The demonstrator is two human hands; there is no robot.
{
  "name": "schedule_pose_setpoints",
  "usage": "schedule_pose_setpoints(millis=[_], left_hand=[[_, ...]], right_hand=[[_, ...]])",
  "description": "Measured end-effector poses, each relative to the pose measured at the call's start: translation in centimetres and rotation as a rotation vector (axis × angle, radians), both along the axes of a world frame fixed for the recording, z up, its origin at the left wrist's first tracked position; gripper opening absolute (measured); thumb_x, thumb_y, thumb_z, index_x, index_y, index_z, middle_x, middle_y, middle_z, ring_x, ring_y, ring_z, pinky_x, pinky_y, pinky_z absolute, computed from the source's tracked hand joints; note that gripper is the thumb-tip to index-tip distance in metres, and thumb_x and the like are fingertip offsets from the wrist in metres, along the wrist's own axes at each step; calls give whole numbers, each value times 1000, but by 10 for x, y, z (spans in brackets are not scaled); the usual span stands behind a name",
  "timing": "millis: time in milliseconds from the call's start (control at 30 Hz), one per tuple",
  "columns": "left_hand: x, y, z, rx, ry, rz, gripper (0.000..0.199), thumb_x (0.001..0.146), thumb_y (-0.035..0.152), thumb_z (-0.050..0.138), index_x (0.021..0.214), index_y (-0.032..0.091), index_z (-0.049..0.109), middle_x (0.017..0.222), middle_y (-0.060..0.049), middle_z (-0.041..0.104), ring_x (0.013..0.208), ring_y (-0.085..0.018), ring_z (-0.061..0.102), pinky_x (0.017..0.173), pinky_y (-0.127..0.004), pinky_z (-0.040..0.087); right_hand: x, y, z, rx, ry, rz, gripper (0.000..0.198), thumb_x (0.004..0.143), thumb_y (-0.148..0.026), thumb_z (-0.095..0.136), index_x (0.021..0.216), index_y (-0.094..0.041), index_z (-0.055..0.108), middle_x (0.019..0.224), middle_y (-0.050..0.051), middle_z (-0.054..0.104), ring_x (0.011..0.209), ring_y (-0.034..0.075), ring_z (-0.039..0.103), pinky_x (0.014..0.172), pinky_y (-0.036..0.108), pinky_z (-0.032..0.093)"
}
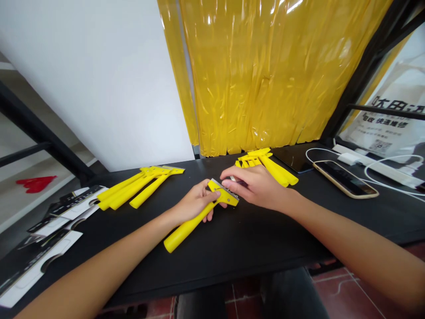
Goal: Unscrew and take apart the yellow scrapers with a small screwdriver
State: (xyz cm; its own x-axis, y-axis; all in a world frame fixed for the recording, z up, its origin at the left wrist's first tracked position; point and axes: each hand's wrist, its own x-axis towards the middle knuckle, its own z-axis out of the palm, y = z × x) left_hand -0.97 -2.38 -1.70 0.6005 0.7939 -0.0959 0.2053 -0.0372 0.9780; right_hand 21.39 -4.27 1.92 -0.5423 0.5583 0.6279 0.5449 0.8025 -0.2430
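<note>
A yellow scraper [189, 228] lies in my left hand [199, 199], which grips it at the neck, thumb on top. Its wide head carries a metal blade edge and small screws, and its round handle slants toward me. At the blade side, my right hand [254, 184] is closed in a pinch; a small greyish bit shows between the fingers, too hidden to name. Several yellow scrapers [133, 188] lie to the left with their heads pointing away. Behind my right hand sits another pile of yellow scrapers [279, 170], partly covered by it.
White and black cardboard sleeves [63, 239] are strewn at the table's left. On the right lie a phone [347, 179], a dark flat tablet-like slab [292, 157] and a white power strip [381, 166] with cables. Yellow plastic strips [265, 79] hang behind the black table [265, 248].
</note>
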Motion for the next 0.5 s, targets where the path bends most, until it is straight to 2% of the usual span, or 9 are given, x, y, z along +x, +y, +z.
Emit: schedule_pose_setpoints(millis=[67,133,300,367,433,500], left_hand=[[0,-1,1,2,-3,2,33,95,45,59,107,20,42,90,-9,75,42,-11,60,35,-20,46],[0,-2,2,1,-7,1,33,95,45,59,107,20,42,90,-10,75,42,-11,59,35,-20,45],[0,-2,3,1,11,-7,34,94,44,60,110,19,44,89,-10,75,42,-12,60,35,-21,46],[0,-1,2,-1,21,-13,34,94,44,61,110,19,45,88,-9,75,42,-12,60,36,-21,46],[1,-1,2,-1,22,-11,33,94,44,61,109,19,45,88,-9,75,42,-11,60,36,-21,47],[1,-2,2,2,13,-5,33,94,45,60,108,19,44,90,-8,75,42,-11,60,36,-21,47]], right_hand=[[0,1,0,-35,38,-59,27,101,-35,50,121,-20,61,77,-2,69,58,11,56,59,25,38],[0,1,0,-26,70,-56,31,100,-31,51,129,-20,56,82,-1,70,59,11,56,59,25,38],[-2,-2,2,67,44,59,29,97,-23,50,125,-20,58,106,6,71,81,15,63,70,27,44],[-1,-1,2,49,39,39,22,98,-25,49,116,-20,61,101,5,72,81,15,64,71,27,44],[0,0,2,9,42,-19,20,101,-30,48,108,-20,63,90,2,72,72,14,63,65,26,41],[1,1,1,-23,45,-63,21,101,-30,47,110,-20,63,82,0,70,63,12,59,60,26,38]])
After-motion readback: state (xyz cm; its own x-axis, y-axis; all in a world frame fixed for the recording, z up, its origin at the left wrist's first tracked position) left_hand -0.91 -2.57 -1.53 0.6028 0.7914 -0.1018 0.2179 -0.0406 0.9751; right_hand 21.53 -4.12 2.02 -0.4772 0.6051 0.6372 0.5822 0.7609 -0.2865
